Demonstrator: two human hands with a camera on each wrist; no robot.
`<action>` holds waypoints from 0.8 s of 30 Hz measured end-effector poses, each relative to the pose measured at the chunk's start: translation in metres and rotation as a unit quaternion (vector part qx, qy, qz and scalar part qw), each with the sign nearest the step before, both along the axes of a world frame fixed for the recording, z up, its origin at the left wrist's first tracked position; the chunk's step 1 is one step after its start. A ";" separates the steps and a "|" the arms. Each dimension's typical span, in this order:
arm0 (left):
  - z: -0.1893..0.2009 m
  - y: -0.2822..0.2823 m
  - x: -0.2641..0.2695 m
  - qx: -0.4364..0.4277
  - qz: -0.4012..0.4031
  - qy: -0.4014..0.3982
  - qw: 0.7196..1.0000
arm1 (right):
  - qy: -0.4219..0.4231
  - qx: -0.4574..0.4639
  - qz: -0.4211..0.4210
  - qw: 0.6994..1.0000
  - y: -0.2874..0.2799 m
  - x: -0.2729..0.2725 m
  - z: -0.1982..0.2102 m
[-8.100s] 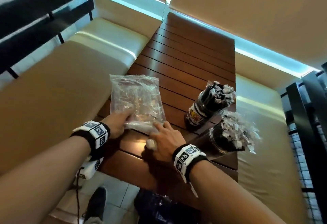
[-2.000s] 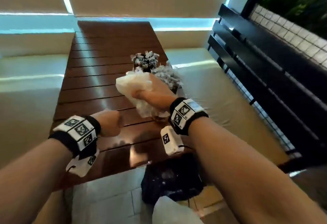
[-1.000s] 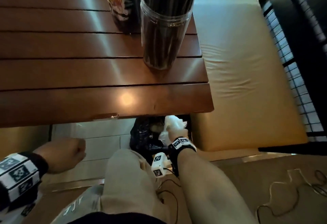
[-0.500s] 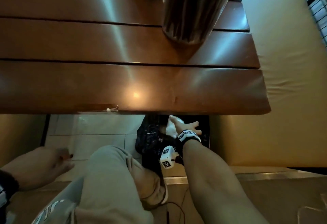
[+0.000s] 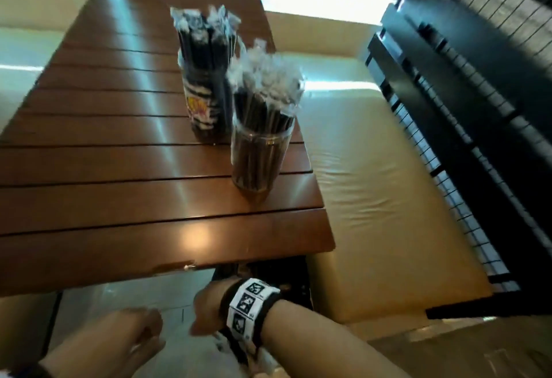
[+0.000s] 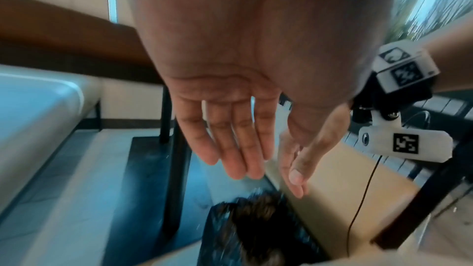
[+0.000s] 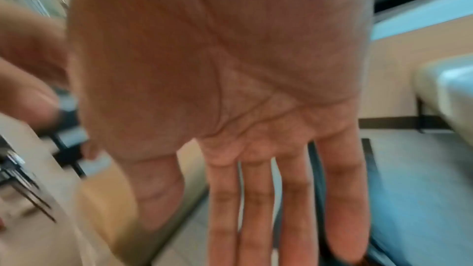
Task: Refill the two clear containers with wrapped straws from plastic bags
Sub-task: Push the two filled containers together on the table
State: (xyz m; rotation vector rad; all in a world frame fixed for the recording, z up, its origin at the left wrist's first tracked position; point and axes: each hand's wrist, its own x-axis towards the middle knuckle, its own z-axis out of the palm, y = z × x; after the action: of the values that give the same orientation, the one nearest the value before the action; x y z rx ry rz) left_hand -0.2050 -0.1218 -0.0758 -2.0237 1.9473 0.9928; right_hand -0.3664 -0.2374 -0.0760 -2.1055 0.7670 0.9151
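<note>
Right hand (image 7: 230, 108): fingers (image 7: 256, 199) straight and slightly spread, palm bare, nothing held — below the near table edge.
Left hand (image 6: 243, 88): fingers (image 6: 238, 145) extended, thumb apart, nothing held; just beside the right hand, over the floor.
Black bag (image 6: 256, 230): on the floor beneath both hands, contents blurred.
Table (image 5: 119, 204): brown slatted wood, above and ahead of the hands.
Near clear container (image 5: 260, 156): ahead of the right hand, upright near the table's right edge — packed with wrapped straws (image 5: 265, 87).
Far labelled container (image 5: 206, 102): just behind it, likewise full.
Bench cushion (image 5: 373, 198): right of the table.
</note>
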 end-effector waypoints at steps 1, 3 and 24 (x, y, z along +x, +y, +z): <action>0.013 -0.011 -0.005 -0.033 -0.028 0.021 0.999 | -0.010 0.032 0.005 0.999 -0.001 0.007 0.017; 0.055 -0.029 0.000 -0.107 0.003 0.021 0.994 | -0.044 0.025 0.037 0.998 -0.011 0.018 0.071; 0.161 -0.293 0.022 -0.258 0.370 0.117 0.885 | -0.472 -0.274 -0.450 0.707 -0.158 -0.029 0.124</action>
State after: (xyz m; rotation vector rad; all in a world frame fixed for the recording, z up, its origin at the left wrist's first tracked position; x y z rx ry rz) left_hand -0.1832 -0.4151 0.0856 -3.2379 1.6604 0.9268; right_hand -0.3958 -0.3957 0.0477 -1.8494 1.3263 -0.9800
